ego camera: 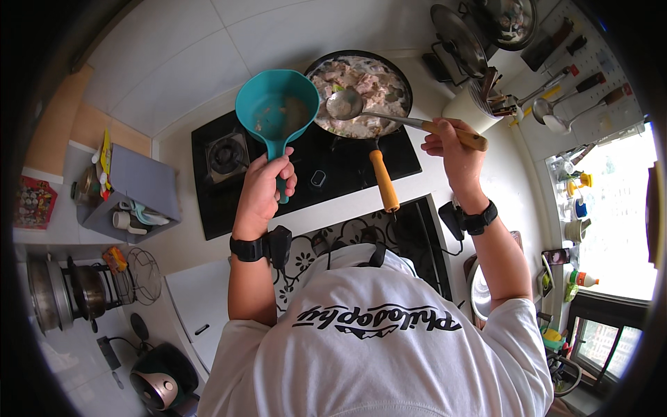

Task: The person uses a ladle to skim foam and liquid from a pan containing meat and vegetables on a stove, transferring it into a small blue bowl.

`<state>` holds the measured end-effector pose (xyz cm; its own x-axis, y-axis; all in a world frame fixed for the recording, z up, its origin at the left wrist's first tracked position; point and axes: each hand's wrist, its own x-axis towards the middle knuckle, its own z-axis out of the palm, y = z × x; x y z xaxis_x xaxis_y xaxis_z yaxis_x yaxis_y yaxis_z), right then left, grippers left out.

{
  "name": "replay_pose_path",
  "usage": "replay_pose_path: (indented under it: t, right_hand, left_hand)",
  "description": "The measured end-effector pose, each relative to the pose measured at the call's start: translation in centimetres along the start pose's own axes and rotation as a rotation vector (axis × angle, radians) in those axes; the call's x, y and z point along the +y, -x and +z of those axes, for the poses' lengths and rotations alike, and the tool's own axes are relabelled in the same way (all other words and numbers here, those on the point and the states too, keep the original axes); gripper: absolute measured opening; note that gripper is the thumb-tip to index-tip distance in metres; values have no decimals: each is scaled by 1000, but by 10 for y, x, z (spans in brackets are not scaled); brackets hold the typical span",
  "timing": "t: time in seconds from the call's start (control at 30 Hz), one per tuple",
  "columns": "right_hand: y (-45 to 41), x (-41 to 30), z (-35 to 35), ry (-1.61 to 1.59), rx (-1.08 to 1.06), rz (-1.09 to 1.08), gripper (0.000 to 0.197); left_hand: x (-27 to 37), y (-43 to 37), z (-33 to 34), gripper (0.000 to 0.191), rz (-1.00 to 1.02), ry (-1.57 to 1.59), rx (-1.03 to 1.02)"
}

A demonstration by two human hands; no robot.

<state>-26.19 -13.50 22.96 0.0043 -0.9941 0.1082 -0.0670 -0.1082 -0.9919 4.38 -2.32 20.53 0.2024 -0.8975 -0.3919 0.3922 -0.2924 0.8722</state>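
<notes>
My left hand (pixel 268 182) grips the handle of a teal plastic water scoop (pixel 278 104), held above the black gas cooktop (pixel 307 195). A little murky liquid with small bits lies at the bottom of the scoop. My right hand (pixel 458 148) holds the wooden handle of a metal ladle (pixel 345 104). The ladle's bowl is over the left part of a frying pan (pixel 410 96), close to the food; whether it touches cannot be told. Pale meat pieces (pixel 367 83) in whitish, foamy liquid fill the pan, with a bit of green among them. The pan's wooden handle (pixel 384 180) points towards me.
An unused burner (pixel 227 155) sits left. Right of the pan stand a utensil holder (pixel 464 109) and a rack with a pot lid (pixel 458 39). Ladles and knives hang on a pegboard (pixel 594 68). A grey storage box (pixel 148 177) stands left, a rice cooker (pixel 164 380) lower left.
</notes>
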Motion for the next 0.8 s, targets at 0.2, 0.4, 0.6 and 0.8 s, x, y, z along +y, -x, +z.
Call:
replay_pose_path:
  t: [0.2,0.4,0.6,0.8]
  right_hand:
    - [-1,-15,-22,-62,48,-27,26]
    - [2,-63,-35,-34,-5,-297,25]
    - [10,-79,-16,-20,-145,-376,21]
    - [26,-62,-9,479,-374,-962,23]
  left_hand:
    - [3,-1,5,21,-13,-17,-20]
    - [1,-13,11,17,-24,-61,-74]
    - [4,-28,25,21,-65,-61,-161]
    - [3,-36,32,19,-62,-24,-233]
